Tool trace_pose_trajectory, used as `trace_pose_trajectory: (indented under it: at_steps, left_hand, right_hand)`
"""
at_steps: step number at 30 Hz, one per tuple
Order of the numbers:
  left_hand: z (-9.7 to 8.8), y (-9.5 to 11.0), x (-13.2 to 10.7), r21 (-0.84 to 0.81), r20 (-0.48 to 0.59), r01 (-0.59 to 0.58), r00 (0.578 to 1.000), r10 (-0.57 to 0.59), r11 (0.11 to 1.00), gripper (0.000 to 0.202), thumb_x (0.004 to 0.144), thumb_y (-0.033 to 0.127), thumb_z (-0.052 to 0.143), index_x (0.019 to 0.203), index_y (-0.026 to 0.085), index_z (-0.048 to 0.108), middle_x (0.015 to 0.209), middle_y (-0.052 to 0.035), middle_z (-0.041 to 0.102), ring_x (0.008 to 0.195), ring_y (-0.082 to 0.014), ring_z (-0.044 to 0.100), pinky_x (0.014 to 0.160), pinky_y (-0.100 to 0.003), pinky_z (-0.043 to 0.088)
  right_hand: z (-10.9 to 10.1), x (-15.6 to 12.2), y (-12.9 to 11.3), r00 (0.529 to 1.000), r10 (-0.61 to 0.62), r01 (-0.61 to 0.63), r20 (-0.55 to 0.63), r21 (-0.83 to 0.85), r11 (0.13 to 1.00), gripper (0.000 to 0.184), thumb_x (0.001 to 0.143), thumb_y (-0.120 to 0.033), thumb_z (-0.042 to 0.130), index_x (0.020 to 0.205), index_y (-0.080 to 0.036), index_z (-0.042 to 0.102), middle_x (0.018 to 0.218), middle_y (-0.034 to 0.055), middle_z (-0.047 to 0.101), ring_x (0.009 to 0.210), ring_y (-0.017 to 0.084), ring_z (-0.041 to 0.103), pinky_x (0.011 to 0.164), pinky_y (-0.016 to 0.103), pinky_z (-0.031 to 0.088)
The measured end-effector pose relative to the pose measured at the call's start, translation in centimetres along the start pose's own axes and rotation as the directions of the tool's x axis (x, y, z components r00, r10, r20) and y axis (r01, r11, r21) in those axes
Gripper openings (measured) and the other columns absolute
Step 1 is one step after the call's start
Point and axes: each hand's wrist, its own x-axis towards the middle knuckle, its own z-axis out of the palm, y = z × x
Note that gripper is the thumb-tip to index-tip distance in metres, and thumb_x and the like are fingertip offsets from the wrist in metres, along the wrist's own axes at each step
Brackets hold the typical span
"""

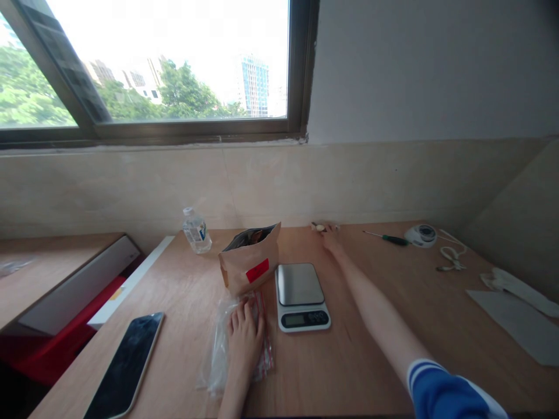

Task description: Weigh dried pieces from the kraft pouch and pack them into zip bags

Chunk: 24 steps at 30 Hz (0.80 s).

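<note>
My left hand [244, 334] lies flat, fingers stretched out, on a clear plastic zip bag [218, 349] with a red strip, at the near part of the wooden table [349, 361]. Just beyond it stands an opened brown paper bag [251, 265] with a red label. A small digital kitchen scale [301, 297] sits to its right. My right hand [332, 237] is stretched far out to the back edge of the table, its fingertips at a small pale object [320, 227]; the fingers are too small to read clearly.
A phone [126, 364] lies face up at the near left. A water bottle [196, 231] stands at the back left. A green-handled screwdriver [388, 237], a round white device [421, 234] with cord, and grey sheets [515, 320] lie to the right. A lower bench [52, 273] sits left.
</note>
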Motion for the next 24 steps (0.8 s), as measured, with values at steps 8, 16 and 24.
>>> trace_pose_trajectory:
  at_steps: [8,16,24]
  left_hand:
    - [-0.2,0.1,0.0,-0.063,0.006,0.011,1.0,-0.01,0.998,0.038,0.087,0.032,0.036,0.116,0.012,0.052,0.117,-0.0152,0.056,0.108,-0.0296,0.051,0.093,-0.045,0.035]
    - [-1.9,-0.6,1.0,-0.581,-0.027,0.037,0.998,-0.065,0.813,0.025,0.086,0.029,0.036,0.096,0.018,0.057,0.098,-0.0097,0.063,0.095,-0.0244,0.059,0.083,-0.042,0.046]
    - [-6.2,7.5,0.0,-0.852,0.153,0.072,0.981,0.116,0.518,0.04,0.09,0.038,0.039,0.124,0.018,0.046,0.13,-0.0118,0.051,0.119,-0.0216,0.048,0.099,-0.036,0.038]
  right_hand:
    - [-1.7,-1.4,-1.5,0.983,-0.015,0.051,-0.181,0.197,0.979,0.048,0.084,-0.009,0.03,0.123,-0.01,0.055,0.136,0.0148,0.047,0.128,0.024,0.039,0.105,0.04,0.027]
    - [-9.1,-10.4,-2.8,0.825,0.103,0.259,-0.555,0.534,0.805,0.039,0.087,-0.031,0.036,0.108,-0.013,0.063,0.11,0.0163,0.062,0.106,0.024,0.056,0.095,0.041,0.042]
    - [-15.6,-26.2,-9.8,0.803,0.483,0.124,-0.35,0.89,0.438,0.031,0.084,-0.038,0.052,0.103,-0.017,0.065,0.109,0.0115,0.062,0.1,0.023,0.059,0.086,0.035,0.048]
